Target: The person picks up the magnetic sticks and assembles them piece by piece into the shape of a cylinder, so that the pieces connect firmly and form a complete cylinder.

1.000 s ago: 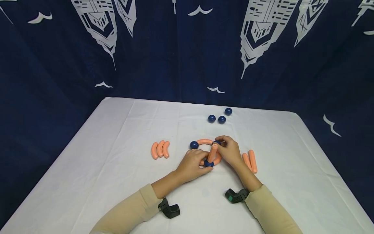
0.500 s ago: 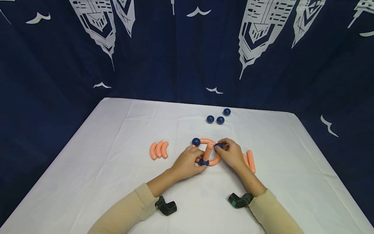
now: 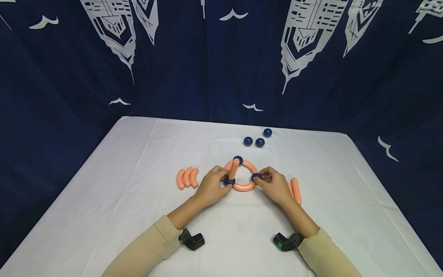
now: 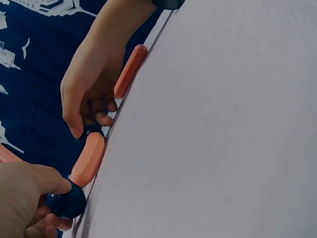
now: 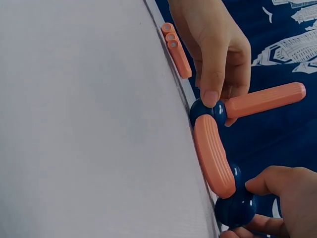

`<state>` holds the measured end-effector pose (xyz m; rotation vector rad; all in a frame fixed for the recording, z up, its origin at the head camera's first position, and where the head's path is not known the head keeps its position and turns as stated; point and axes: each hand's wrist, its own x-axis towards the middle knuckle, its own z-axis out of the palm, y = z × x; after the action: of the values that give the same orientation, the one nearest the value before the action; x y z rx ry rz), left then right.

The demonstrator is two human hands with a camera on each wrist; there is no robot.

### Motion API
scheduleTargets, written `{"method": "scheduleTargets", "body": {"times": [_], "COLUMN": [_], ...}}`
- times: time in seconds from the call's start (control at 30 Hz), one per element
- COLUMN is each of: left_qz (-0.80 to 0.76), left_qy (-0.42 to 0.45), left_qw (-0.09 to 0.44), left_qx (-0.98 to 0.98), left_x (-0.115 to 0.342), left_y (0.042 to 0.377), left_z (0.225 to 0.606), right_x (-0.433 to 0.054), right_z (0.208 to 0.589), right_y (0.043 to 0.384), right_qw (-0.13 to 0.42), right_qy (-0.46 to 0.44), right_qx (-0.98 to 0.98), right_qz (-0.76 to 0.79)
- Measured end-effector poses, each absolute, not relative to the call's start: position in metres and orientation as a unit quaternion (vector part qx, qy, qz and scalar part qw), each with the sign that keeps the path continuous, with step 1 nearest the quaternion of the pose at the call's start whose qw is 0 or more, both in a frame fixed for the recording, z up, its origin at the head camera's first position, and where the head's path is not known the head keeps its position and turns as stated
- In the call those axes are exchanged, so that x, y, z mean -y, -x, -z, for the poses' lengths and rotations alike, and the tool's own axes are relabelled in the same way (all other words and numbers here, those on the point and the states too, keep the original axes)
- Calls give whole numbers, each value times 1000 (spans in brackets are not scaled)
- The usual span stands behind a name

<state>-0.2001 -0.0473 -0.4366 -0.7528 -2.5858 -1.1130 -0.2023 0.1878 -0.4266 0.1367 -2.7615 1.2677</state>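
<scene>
A ring of curved orange rods (image 3: 244,187) joined by blue balls lies on the table between the hands. My left hand (image 3: 212,186) pinches the left blue ball (image 3: 230,182), thumb in front and fingers behind. From that ball a straight orange rod (image 3: 233,169) stands up, leaning slightly. My right hand (image 3: 275,186) pinches the right blue ball (image 3: 256,177) between thumb and fingers. At the back of the ring sits a third ball (image 3: 238,158), partly covered by the upright rod. The right wrist view shows a ribbed curved rod (image 5: 214,156) linking the two gripped balls.
Several loose pieces lie around on the white tablecloth (image 3: 145,215): three curved orange rods (image 3: 187,177) on the left, three blue balls (image 3: 260,142) farther back. Straight orange rods (image 3: 295,190) rest beside my right wrist, partly hidden by it. A dark blue curtain (image 3: 194,69) hangs behind.
The ring has turned clockwise, seen from above. The ball with the upright rod went from the front to the left, with my left hand on it; the left ball swung to the back.
</scene>
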Motion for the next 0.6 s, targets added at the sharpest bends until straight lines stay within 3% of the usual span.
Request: {"method": "scheduleTargets", "body": {"times": [0.6], "left_qz": [431], "left_qy": [210], "left_qw": [106], "left_qx": [871], "left_x": [52], "left_y": [208], "left_z": [447], "right_x": [-182], "right_z": [425], "right_y": [188], "right_qw": [33], "right_qy": [-52], "right_qx": [909], "right_qz": [-413]}}
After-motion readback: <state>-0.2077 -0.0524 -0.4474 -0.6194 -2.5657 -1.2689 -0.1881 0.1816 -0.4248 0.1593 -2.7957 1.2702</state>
